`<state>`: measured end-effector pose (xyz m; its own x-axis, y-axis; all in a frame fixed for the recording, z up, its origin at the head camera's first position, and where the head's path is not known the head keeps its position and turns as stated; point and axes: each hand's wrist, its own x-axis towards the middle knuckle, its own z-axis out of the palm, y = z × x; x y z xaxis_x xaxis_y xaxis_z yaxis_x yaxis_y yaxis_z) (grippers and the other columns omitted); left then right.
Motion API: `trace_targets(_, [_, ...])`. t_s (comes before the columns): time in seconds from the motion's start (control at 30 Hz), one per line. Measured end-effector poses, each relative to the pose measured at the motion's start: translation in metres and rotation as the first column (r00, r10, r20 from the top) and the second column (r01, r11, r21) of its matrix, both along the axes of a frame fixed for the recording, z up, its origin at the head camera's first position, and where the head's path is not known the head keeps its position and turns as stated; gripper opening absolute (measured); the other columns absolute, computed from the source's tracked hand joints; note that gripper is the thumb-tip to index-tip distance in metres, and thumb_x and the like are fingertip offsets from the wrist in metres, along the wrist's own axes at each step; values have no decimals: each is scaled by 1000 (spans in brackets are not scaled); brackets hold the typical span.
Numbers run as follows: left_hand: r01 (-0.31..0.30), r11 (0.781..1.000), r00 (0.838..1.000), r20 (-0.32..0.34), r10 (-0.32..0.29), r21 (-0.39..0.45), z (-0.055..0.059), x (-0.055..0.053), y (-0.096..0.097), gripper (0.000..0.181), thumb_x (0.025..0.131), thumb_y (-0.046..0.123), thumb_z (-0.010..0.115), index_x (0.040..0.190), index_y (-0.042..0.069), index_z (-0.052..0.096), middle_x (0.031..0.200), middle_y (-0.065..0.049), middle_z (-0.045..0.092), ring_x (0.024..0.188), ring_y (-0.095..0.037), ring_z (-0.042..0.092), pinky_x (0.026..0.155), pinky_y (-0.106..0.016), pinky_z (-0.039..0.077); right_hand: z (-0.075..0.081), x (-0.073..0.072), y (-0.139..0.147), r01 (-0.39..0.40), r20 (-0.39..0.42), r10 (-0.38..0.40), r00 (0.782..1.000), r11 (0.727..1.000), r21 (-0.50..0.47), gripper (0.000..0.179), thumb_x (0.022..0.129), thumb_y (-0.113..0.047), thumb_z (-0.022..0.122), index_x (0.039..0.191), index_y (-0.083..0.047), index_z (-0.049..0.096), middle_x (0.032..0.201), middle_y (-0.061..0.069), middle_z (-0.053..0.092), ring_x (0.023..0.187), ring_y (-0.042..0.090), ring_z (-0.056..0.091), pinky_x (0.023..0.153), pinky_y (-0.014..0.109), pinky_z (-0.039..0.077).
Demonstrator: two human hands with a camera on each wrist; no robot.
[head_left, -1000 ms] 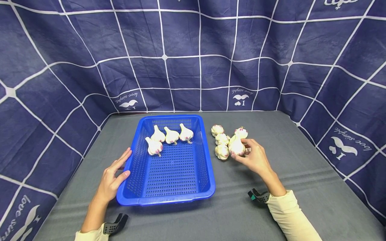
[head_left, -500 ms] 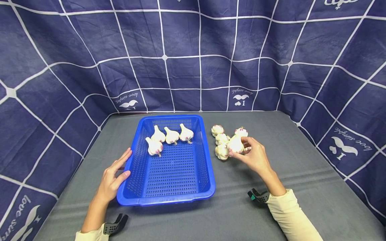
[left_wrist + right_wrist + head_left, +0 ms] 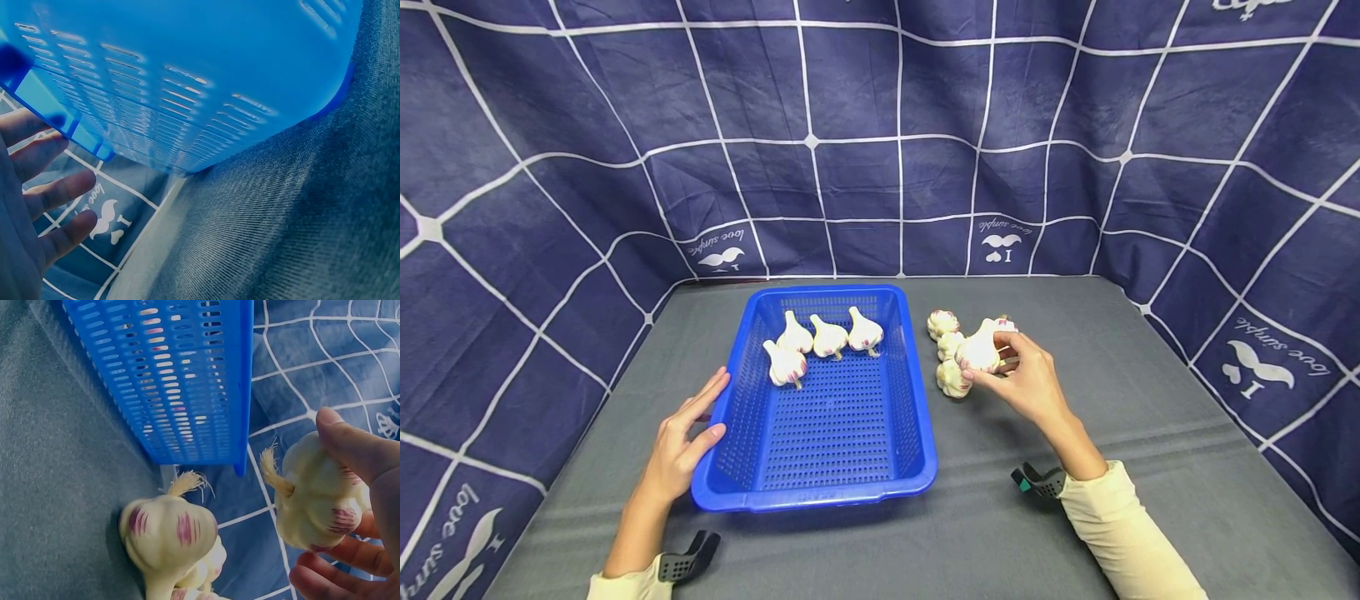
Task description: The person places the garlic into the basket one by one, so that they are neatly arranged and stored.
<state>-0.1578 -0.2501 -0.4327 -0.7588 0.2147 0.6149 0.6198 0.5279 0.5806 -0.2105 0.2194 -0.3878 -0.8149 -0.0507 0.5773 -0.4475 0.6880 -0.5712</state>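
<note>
My right hand (image 3: 1026, 377) grips a garlic bulb (image 3: 976, 354) between thumb and fingers, above the table to the right of the blue basket (image 3: 812, 498). The right wrist view shows the held bulb's root tuft pointing away from the palm. Beneath and beside it several other garlic bulbs (image 3: 953, 379) lie close together, one partly hidden behind the held bulb. Inside the basket, several garlic bulbs (image 3: 787, 365) rest toward the far end. At the basket's left side, my left hand (image 3: 673, 454) touches the rim with fingers spread and fairly straight, as the left wrist view also shows.
A grey cloth (image 3: 970, 533) covers the table. Dark blue curtains (image 3: 925, 100) with white grid lines enclose the back and both sides. The basket's raised right wall (image 3: 181, 381) stands between the loose bulbs and the basket's inside.
My right hand has lifted the garlic bulb a little and shifted it slightly left. The left hand and basket have stayed in place.
</note>
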Motion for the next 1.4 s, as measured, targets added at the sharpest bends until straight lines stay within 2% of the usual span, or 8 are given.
trace_targets(0.2, [3, 1000, 1000, -16, -3, -8, 18, 9, 10, 53, 75, -3, 54, 128, -6, 48, 133, -25, 43, 116, -6, 46, 74, -29, 40, 3, -1, -5, -23, 15, 23, 1000, 1000, -8, 55, 57, -28, 86, 102, -7, 61, 90, 4, 61, 66, 16, 63, 59, 32, 52])
trace_targets(0.27, [-10, 1000, 1000, -7, 9, -15, 21, 11, 11, 54, 74, -4, 54, 128, -6, 49, 133, -25, 44, 115, -6, 47, 75, -29, 41, 4, -2, -6, -26, 17, 26, 1000, 1000, -4, 56, 58, -28, 85, 103, -6, 61, 91, 4, 61, 65, 16, 63, 59, 33, 52])
trace_targets(0.57, [-6, 1000, 1000, 15, 7, -9, 2, 1, 0, 58, 77, 1, 55, 134, 5, 47, 140, -10, 41, 116, -6, 46, 77, -25, 40, 8, -3, -14, -48, 26, 48, 998, 999, -15, 53, 59, -29, 84, 102, -6, 61, 92, 3, 61, 67, 14, 62, 60, 34, 52])
trace_targets(0.8, [12, 1000, 999, -33, -12, -1, 1, 0, 0, 56, 77, 2, 54, 133, 3, 47, 138, -14, 42, 116, -6, 47, 76, -24, 40, 11, -5, -20, -82, 24, 83, 996, 996, -25, 52, 60, -29, 83, 101, -6, 60, 94, 3, 62, 67, 13, 62, 60, 29, 52])
trace_targets(1.03, [11, 1000, 1000, -11, -11, 7, 2, 1, 0, 57, 77, 2, 54, 133, 4, 47, 139, -12, 42, 117, -5, 46, 78, -20, 38, 14, -8, -25, -102, -18, 101, 995, 995, -9, 54, 61, -28, 83, 103, -3, 60, 91, 5, 61, 73, 15, 61, 62, 30, 52])
trace_targets(1.13, [13, 1000, 999, -34, -13, 1, 2, 0, 0, 56, 76, 1, 55, 132, 3, 48, 138, -14, 42, 117, -6, 47, 77, -21, 39, 15, -9, -27, -108, -26, 108, 994, 994, -7, 56, 61, -28, 83, 104, -2, 60, 91, 6, 60, 77, 16, 60, 62, 28, 51])
trace_targets(1.33, [-13, 1000, 1000, -8, 13, -18, 1, 0, 0, 58, 76, 1, 56, 133, 5, 47, 139, -12, 42, 115, -3, 46, 77, -24, 40, 19, -9, -33, -124, -22, 123, 992, 992, -22, 56, 61, -30, 83, 105, -3, 60, 93, 5, 60, 78, 17, 61, 61, 31, 52])
trace_targets(1.4, [-15, 1000, 1000, -18, 14, -26, 0, 0, 0, 58, 75, 0, 57, 132, 3, 48, 138, -14, 42, 115, -4, 45, 76, -27, 40, 20, -9, -35, -127, -21, 127, 992, 992, -21, 56, 61, -30, 83, 105, -3, 60, 92, 4, 61, 78, 16, 61, 61, 31, 52])
